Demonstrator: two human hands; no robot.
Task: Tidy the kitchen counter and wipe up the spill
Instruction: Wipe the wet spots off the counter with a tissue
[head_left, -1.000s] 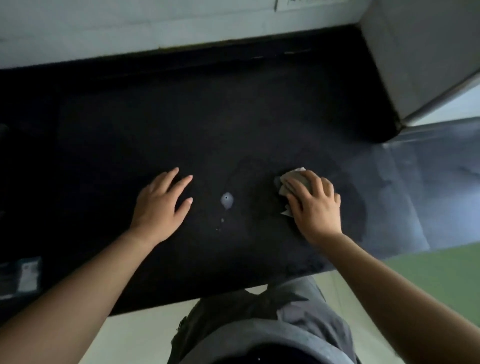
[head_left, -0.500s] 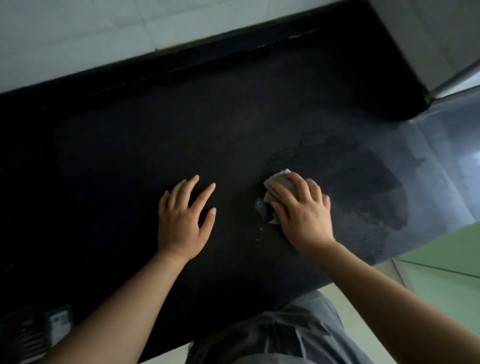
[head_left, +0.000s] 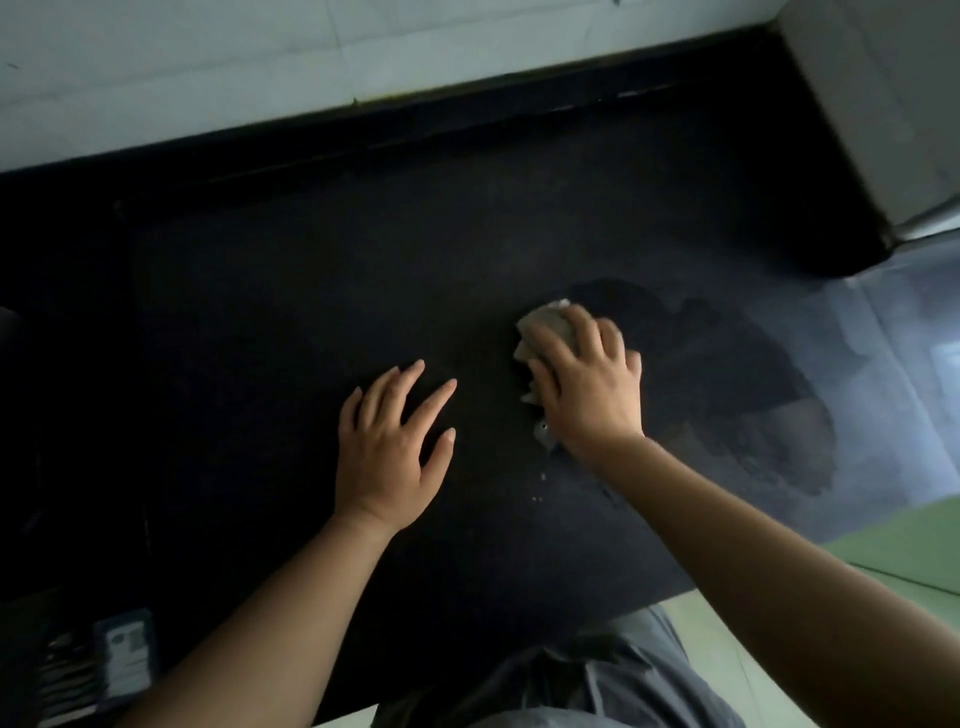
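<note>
My right hand (head_left: 587, 382) presses a crumpled grey cloth (head_left: 545, 325) flat against the black counter (head_left: 311, 291); only the cloth's far and left edges show past my fingers. A small puddle of liquid (head_left: 543, 432) glints just under the heel of that hand, with a few tiny drops (head_left: 540, 488) nearer the counter's front. A wide damp smear (head_left: 737, 395) spreads to the right of the cloth. My left hand (head_left: 392, 447) lies flat on the counter, fingers spread, holding nothing, a short way left of the cloth.
A pale wall (head_left: 208, 67) runs along the back of the counter. A grey block-like corner with a metal edge (head_left: 883, 119) stands at the back right. A dark packet with a label (head_left: 122, 660) lies at the near left. Green floor (head_left: 909, 551) shows at the right.
My right hand has slid the cloth leftward over the puddle, which is now mostly covered and smaller. The left hand stays flat. The view has shifted, with more of the damp smear showing.
</note>
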